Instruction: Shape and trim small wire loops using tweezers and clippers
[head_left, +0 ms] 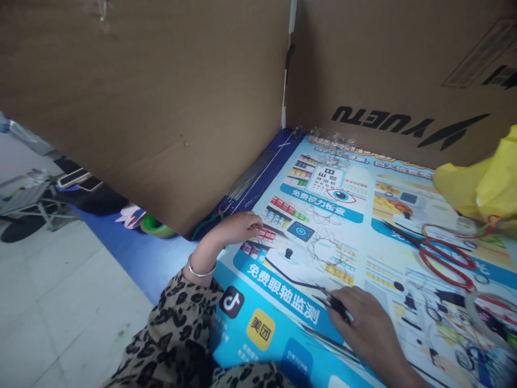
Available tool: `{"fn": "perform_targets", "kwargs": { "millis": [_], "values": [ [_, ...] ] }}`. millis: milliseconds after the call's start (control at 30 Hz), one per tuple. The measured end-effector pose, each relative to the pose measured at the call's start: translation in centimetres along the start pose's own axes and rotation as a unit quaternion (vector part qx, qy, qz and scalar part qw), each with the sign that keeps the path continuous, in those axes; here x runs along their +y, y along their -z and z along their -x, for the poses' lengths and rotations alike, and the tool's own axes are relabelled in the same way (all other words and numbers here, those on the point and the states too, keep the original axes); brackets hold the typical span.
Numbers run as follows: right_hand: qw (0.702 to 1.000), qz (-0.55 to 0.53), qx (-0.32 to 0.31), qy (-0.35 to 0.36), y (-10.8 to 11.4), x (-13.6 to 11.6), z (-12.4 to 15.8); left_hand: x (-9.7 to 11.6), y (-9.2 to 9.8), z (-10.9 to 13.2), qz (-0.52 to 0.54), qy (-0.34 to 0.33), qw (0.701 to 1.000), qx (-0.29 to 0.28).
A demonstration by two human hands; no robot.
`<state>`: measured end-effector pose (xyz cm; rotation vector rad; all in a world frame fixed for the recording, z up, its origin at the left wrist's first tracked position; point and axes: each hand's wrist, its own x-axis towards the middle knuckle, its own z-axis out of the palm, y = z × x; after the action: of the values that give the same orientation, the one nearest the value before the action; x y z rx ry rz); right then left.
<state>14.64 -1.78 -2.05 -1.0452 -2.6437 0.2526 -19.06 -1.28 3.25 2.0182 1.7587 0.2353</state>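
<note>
My left hand [241, 227] hovers over the left side of a printed poster [278, 312], its fingers curled and pinched together. Whatever may be between those fingertips is too small to make out. In my right hand [361, 318], low over the poster, is a small dark pair of pliers or snips [339, 305] with slim pointed tips spread toward the left. Thin tangled wire [323, 245] lies on the poster between my hands. Red-handled scissors [448, 261] rest on it farther right.
Tall cardboard panels [141, 108] stand at the left and back. Yellow wrapping [484, 178] and a roll of clear tape [484, 318] are at the right. Green tape [155, 226] and a pink item [131, 216] sit on the blue surface beyond the left panel.
</note>
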Motion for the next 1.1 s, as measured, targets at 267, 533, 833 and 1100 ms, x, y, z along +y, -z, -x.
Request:
{"fn": "perform_targets", "kwargs": {
  "millis": [267,533,833,1100],
  "values": [
    [1.0,-0.004,-0.002,-0.002,0.1,-0.1,-0.1,-0.1,0.2,0.3,-0.005,0.002,0.998,-0.061],
    [0.999,-0.037,-0.019,-0.035,0.5,-1.0,-0.3,0.9,-0.1,-0.2,-0.001,-0.001,0.998,-0.055],
    [0.997,-0.016,-0.065,-0.042,1.2,-1.9,-0.2,0.1,-0.5,-1.5,0.001,0.0,0.998,-0.068],
    [0.998,0.041,-0.036,0.01,2.2,-1.6,0.5,0.7,-1.5,-2.5,-0.049,0.057,0.997,0.005]
  ]
}}
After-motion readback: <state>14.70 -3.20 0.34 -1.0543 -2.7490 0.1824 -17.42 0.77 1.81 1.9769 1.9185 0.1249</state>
